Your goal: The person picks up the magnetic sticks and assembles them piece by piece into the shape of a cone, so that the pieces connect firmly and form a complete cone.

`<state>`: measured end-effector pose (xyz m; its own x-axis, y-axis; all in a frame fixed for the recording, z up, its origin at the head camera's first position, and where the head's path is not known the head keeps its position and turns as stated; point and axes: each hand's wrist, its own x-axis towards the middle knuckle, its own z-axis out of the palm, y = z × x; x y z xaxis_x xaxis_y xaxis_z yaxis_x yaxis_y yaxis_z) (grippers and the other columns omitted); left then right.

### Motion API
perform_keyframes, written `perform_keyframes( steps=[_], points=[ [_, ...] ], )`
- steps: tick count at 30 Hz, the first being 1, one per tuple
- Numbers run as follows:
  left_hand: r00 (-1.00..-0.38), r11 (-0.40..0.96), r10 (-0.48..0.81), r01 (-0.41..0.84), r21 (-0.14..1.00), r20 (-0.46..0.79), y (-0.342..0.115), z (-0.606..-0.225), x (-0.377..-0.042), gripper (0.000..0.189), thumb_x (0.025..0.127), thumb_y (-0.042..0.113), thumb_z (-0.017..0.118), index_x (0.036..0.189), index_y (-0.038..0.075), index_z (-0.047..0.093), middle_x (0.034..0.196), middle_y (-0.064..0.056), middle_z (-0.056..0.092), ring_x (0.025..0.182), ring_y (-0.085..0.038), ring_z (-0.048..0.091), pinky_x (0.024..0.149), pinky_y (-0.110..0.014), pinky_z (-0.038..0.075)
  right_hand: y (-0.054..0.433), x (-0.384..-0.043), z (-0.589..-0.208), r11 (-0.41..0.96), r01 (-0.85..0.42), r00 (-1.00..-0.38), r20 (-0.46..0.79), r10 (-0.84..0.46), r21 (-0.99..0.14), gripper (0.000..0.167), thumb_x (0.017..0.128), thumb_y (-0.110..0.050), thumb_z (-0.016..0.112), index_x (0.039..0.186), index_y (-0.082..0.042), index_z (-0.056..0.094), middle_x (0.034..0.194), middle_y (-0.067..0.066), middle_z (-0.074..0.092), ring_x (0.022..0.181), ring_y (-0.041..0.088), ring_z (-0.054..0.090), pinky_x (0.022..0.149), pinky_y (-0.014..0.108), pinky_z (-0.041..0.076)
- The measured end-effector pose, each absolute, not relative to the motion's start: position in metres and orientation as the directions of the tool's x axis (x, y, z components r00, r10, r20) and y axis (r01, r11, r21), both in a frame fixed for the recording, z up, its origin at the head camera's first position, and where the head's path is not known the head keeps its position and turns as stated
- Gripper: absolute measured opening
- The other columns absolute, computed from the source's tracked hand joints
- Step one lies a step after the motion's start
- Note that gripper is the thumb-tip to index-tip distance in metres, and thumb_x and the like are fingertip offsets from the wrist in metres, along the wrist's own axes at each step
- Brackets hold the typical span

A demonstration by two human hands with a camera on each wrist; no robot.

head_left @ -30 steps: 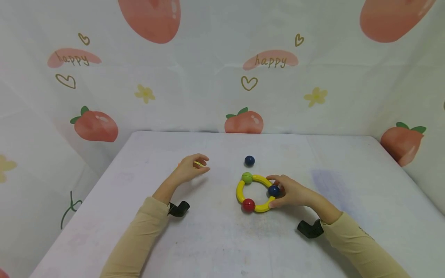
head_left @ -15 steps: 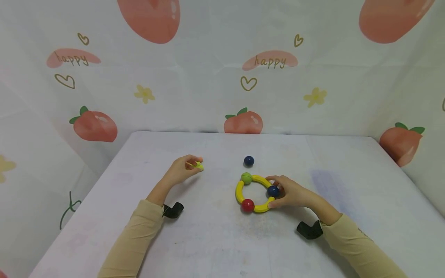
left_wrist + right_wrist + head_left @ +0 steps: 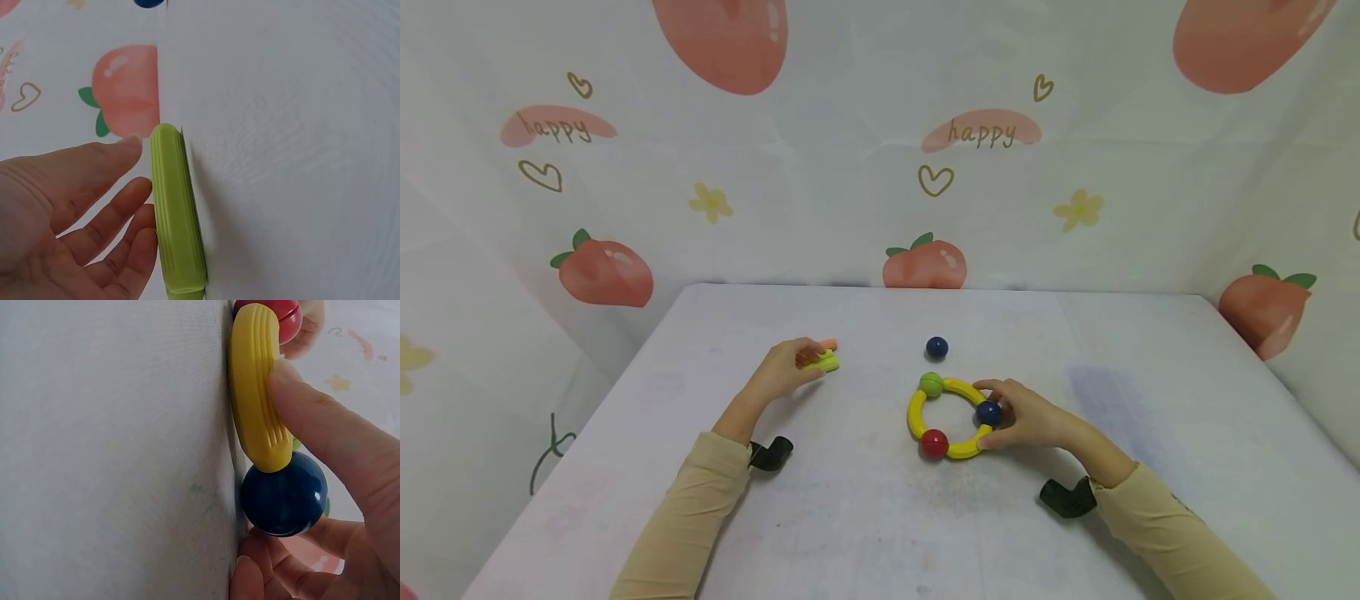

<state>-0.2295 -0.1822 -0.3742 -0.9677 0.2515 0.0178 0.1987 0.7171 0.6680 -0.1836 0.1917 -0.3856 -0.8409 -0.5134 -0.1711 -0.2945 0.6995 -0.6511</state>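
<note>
In the head view my left hand (image 3: 781,367) is low over a lime-green toy piece (image 3: 826,363) and an orange piece (image 3: 828,343), partly covering both. Up close, the ribbed green bar (image 3: 175,212) lies on the table, with my thumb and loosely bent fingers along its near side. My right hand (image 3: 1033,417) holds a toy ring made of yellow curved bars (image 3: 917,413) joined by a green ball (image 3: 931,384), a red ball (image 3: 934,444) and a dark blue ball (image 3: 988,412). Its thumb presses a yellow bar (image 3: 256,394); its fingers reach round beyond the blue ball (image 3: 284,494).
A loose dark blue ball (image 3: 937,347) sits behind the ring. Both hands work on a white table (image 3: 865,517) backed by a peach-print cloth (image 3: 820,150). A black wrist mount (image 3: 771,454) hangs at the left sleeve, another black mount (image 3: 1069,497) at the right.
My left hand has shifted left and lowered slightly, so that the ends of the green and orange pieces show beyond its fingers. The right hand and the ring stay in place.
</note>
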Motion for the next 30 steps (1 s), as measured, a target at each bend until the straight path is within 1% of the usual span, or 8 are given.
perform_keyframes(
  steps=[8,14,20,26,28,30],
  points=[
    [-0.967,0.757,0.253,0.200,0.623,0.003,-0.1812,-0.3728,-0.2284,0.032,0.081,0.004,0.068,0.111,-0.004,0.060,0.109,-0.020,0.064,0.099,-0.031,0.058,0.088,-0.042,0.047,0.1917,-0.1826,-0.3851,0.698,-0.297,-0.842,-0.166,-0.514,-0.652,0.083,0.073,-0.037,0.078,0.136,-0.001,0.039,0.110,0.017,0.051,0.086,0.019,0.045,0.073,0.027,0.041],
    [-0.971,0.775,0.237,0.174,0.608,-0.025,-0.1808,-0.3726,-0.2295,0.029,0.079,0.001,0.070,0.106,-0.002,0.061,0.104,-0.020,0.064,0.092,-0.027,0.055,0.082,-0.037,0.046,0.1922,-0.1814,-0.3843,0.694,-0.294,-0.842,-0.165,-0.513,-0.658,0.083,0.073,-0.035,0.078,0.136,0.000,0.038,0.110,0.018,0.051,0.085,0.019,0.044,0.072,0.027,0.041],
    [-0.965,0.778,0.262,0.199,0.595,-0.019,-0.1803,-0.3746,-0.2311,0.032,0.078,-0.001,0.070,0.108,-0.004,0.061,0.100,-0.019,0.064,0.089,-0.027,0.057,0.081,-0.038,0.048,0.1922,-0.1814,-0.3845,0.697,-0.294,-0.843,-0.166,-0.512,-0.654,0.082,0.073,-0.034,0.078,0.137,0.000,0.038,0.110,0.018,0.051,0.085,0.019,0.043,0.071,0.027,0.040],
    [-0.960,0.755,0.279,0.212,0.620,-0.011,-0.1801,-0.3757,-0.2324,0.028,0.080,0.004,0.069,0.107,0.001,0.063,0.100,-0.017,0.066,0.088,-0.025,0.058,0.077,-0.033,0.046,0.1919,-0.1822,-0.3854,0.701,-0.295,-0.843,-0.168,-0.511,-0.649,0.083,0.073,-0.035,0.078,0.137,-0.001,0.038,0.111,0.018,0.051,0.085,0.019,0.043,0.071,0.027,0.040],
    [-0.959,0.739,0.284,0.218,0.637,-0.002,-0.1788,-0.3752,-0.2329,0.028,0.080,0.005,0.069,0.107,0.001,0.063,0.100,-0.018,0.066,0.088,-0.025,0.059,0.077,-0.032,0.046,0.1918,-0.1823,-0.3855,0.703,-0.296,-0.843,-0.169,-0.510,-0.647,0.082,0.073,-0.035,0.078,0.137,-0.001,0.038,0.111,0.018,0.051,0.085,0.019,0.043,0.071,0.027,0.040],
    [-0.955,0.718,0.298,0.233,0.656,0.013,-0.1766,-0.3740,-0.2330,0.028,0.080,0.005,0.069,0.107,-0.001,0.063,0.099,-0.020,0.066,0.089,-0.027,0.060,0.078,-0.033,0.048,0.1918,-0.1823,-0.3855,0.704,-0.296,-0.844,-0.170,-0.509,-0.645,0.082,0.073,-0.035,0.078,0.137,-0.001,0.038,0.111,0.017,0.051,0.085,0.019,0.043,0.071,0.027,0.040]
  ],
)
